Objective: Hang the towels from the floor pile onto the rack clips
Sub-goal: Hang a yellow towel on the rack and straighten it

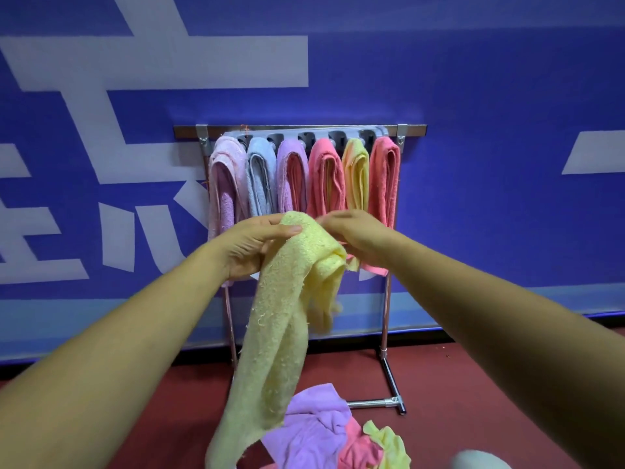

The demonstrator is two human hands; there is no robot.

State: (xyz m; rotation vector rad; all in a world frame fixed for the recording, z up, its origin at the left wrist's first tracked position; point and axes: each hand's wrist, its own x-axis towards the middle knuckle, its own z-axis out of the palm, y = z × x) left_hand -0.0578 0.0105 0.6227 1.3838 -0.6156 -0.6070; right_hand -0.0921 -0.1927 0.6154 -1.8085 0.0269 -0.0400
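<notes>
Your L hand (pixel 252 247) & R hand (pixel 356 236) both pinch the yellow towel (pixel 287 319) at its top, held up in front of the rack (pixel 304 130); pile (pixel 324 431) on floor below.

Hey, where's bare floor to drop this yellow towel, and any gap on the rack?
Bare red floor lies between the rack's right leg and the pile, and right of that leg. The rack's top is crowded: six hung towels side by side, no gap showing.
</notes>
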